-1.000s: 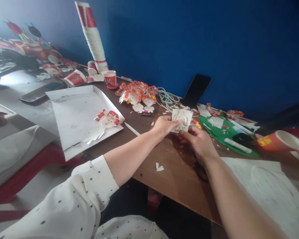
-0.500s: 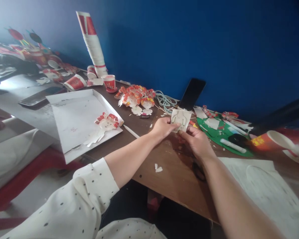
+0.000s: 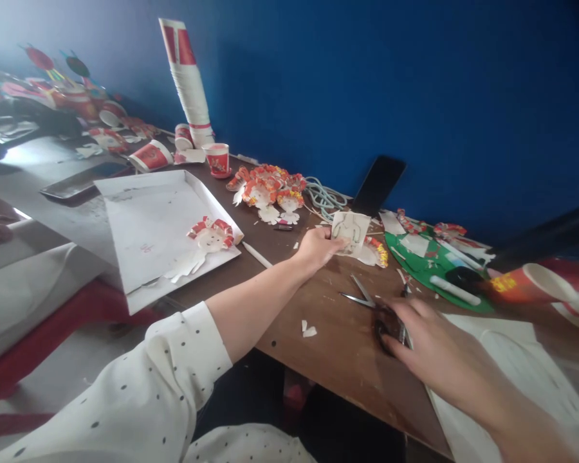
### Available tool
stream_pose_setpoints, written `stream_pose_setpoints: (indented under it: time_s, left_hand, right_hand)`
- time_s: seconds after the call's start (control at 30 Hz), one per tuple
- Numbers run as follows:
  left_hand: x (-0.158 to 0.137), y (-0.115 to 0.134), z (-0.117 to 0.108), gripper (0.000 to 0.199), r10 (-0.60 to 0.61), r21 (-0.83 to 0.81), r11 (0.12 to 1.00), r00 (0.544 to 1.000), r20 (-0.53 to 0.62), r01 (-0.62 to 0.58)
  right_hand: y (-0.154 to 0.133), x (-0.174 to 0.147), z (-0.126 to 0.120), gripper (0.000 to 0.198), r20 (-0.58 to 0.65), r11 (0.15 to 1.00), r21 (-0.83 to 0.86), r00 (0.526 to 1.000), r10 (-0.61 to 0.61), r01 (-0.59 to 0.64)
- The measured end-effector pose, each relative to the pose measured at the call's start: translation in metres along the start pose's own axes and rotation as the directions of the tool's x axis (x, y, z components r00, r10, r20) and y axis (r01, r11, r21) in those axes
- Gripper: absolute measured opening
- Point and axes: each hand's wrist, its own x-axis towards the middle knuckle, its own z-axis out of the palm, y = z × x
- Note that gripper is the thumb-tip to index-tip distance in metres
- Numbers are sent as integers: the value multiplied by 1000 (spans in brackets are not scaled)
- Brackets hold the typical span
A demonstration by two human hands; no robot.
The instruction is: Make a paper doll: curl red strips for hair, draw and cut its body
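Between thumb and fingers, my left hand [image 3: 318, 247] pinches a small square piece of paper [image 3: 351, 231] with a curved outline drawn on it. Just beyond it lies a paper cutout with a red and yellow curled edge [image 3: 380, 252], partly hidden by the paper. My right hand [image 3: 415, 331] is closed around the dark handles of the scissors [image 3: 365, 297], low at the tabletop. Their blades stand apart and point left, toward my left hand. Two small paper scraps [image 3: 309, 329] lie near the table's front edge.
Left is a white box lid [image 3: 149, 238] holding a cutout doll [image 3: 211, 236]. Behind are piled red-and-white cutouts [image 3: 265, 186], a tall cup stack [image 3: 190, 90], and a phone [image 3: 380, 183] against the blue wall. Right are a green sheet [image 3: 400, 254], a marker [image 3: 455, 290] and cups [image 3: 531, 283].
My right hand has let go of the drawn paper and moved down and right to the scissors, closing on their handles. My left hand keeps the paper in nearly the same place.
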Motion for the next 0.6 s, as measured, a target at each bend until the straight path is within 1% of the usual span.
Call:
stream_pose_setpoints:
  time_s: [0.07,0.13,0.2,0.27,0.37,0.47,0.53,0.57,0.6]
  left_hand:
    - [0,-1,0,9,21,66,998,1000,3,-21]
    - [-1,-2,0,8,34,92,995,999,14,-35]
    - [0,-3,-1,8,33,72,997,999,15,-34]
    - [0,-4,-2,9,33,44,998,999,14,-34]
    - [1,-4,-3,12,40,13,999,999,-2,-40]
    - [2,-3,-3,11,45,-11,999,999,-27,-45]
    - [3,-1,-3,10,37,-15,999,998,-55,-38]
    - [4,0,-3,10,30,-22,999,997,-68,-32]
    - [5,0,-4,9,24,-34,999,997,-77,-27]
  right_hand:
    - [-3,-2,4,36,19,997,-78,1000,-9,10]
    - [-5,0,6,34,49,993,-120,999,23,-17]
    - [-6,4,6,33,68,993,-113,997,45,-37]
    - [-6,7,6,34,71,997,-59,996,48,-44]
    - [-2,8,5,36,64,997,50,996,55,-58]
    - [6,6,3,38,73,972,197,991,113,-125]
    - [11,5,4,40,109,914,355,979,171,-199]
    - [13,6,4,42,130,858,459,973,191,-229]
    - [14,8,6,45,150,777,577,968,200,-251]
